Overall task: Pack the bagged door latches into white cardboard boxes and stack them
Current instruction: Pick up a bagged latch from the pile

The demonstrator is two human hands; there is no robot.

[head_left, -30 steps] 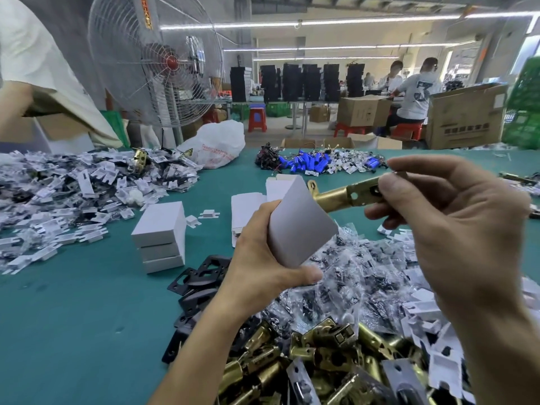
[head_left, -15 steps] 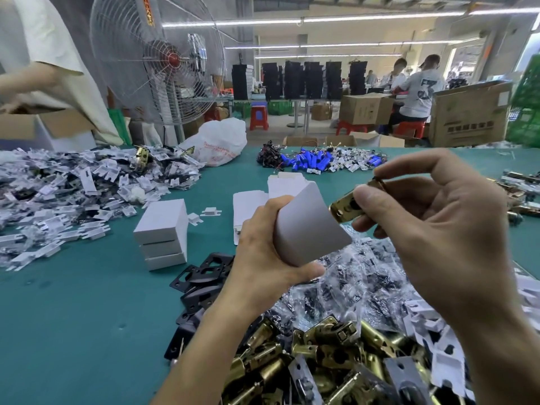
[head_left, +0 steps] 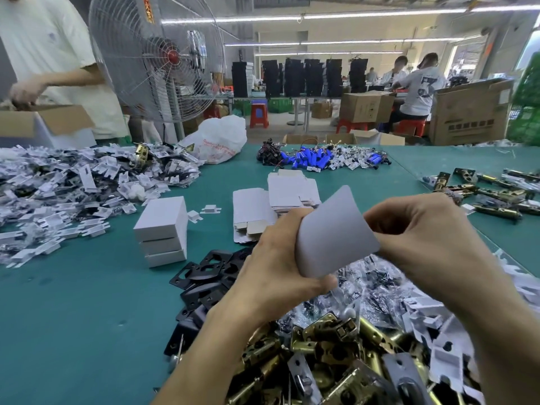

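White cardboard box (head_left: 336,232), gripped by curled fingers of the left hand (head_left: 274,258), hangs over the heaped brass latches (head_left: 321,355); fingers of the right hand (head_left: 432,238) curl at its end, whether pinching anything I cannot tell.

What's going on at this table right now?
A person is mid-packing. The left hand grips a white box above the table. The right hand is curled against the box's end, and what it holds is hidden. Three closed boxes sit stacked to the left, flat blanks lie behind, and loose brass latches are heaped nearest the camera.
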